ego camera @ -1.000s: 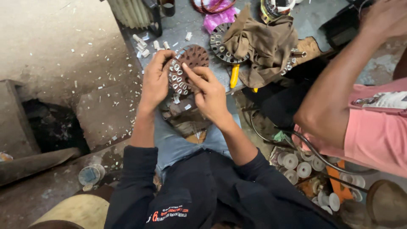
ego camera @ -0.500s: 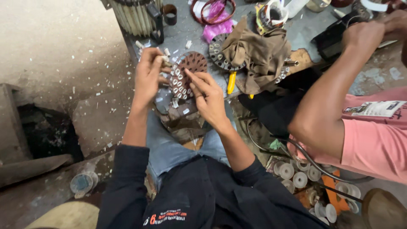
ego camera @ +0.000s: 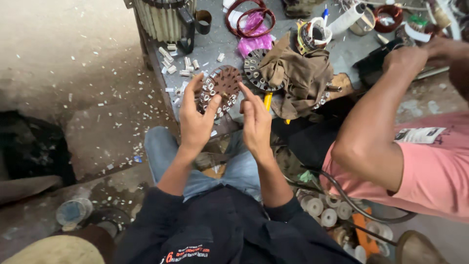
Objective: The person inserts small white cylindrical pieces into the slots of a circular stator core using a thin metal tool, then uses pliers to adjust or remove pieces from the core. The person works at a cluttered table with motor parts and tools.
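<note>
Overhead, the grey bench [ego camera: 215, 54] is filling the upper middle of the view, its surface littered with small white scraps [ego camera: 173, 63]. At its far left edge a large ribbed motor housing [ego camera: 161, 17] is standing. A crumpled brown cloth [ego camera: 298, 73] is lying in the middle of the bench, partly draped over a second slotted ring [ego camera: 254, 68]. Beyond it, red copper wire coils [ego camera: 251, 17] are resting beside a scrap of pink plastic [ego camera: 254, 41].

To the right, a co-worker in a pink shirt [ego camera: 430, 166] is stretching a bare arm [ego camera: 376, 117] up across the bench, well apart from the person's own hands.

Nearer, the left hand [ego camera: 195, 122] is gripping a round rust-brown stator core [ego camera: 220, 90], holding it up over the bench's near edge, above the knees in blue jeans [ego camera: 205, 166]. The thumb is lying across the core's lower rim and the fingers are curling behind its left side, where white slot liners are showing around the edge. The right hand [ego camera: 256, 124] is hovering just beside the core on its right, open and holding nothing, the palm turned toward the left hand and the forefinger raised, its tip close to the core's right edge; whether it is touching is unclear. A yellow tool handle [ego camera: 267, 100] is poking out just behind the right hand's fingers.
</note>
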